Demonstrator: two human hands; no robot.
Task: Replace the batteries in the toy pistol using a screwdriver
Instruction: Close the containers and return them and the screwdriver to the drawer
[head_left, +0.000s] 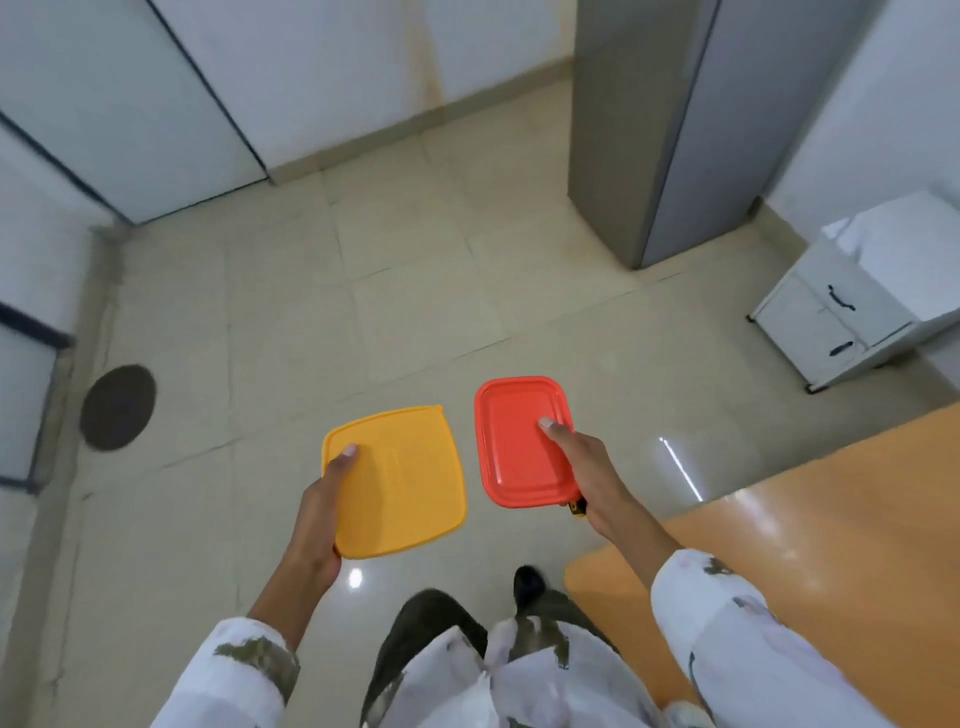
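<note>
Carried: yellow box (405, 483), left hand (322, 514) clamping its edge; red box (514, 441), right hand (587, 467) likewise (pistol unseen, perhaps inside). We should hold both level and set them at the table (805, 519) corner.

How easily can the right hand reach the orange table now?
Probably easily: the right hand, holding the red container, is just beside the orange table, and nothing stands between them.

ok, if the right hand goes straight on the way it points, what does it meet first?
Looks free. The right hand, holding the red container, points forward and slightly left over open floor; the first thing in line seems to be the far wall, left of the grey cabinet. Depth is unclear.
</note>
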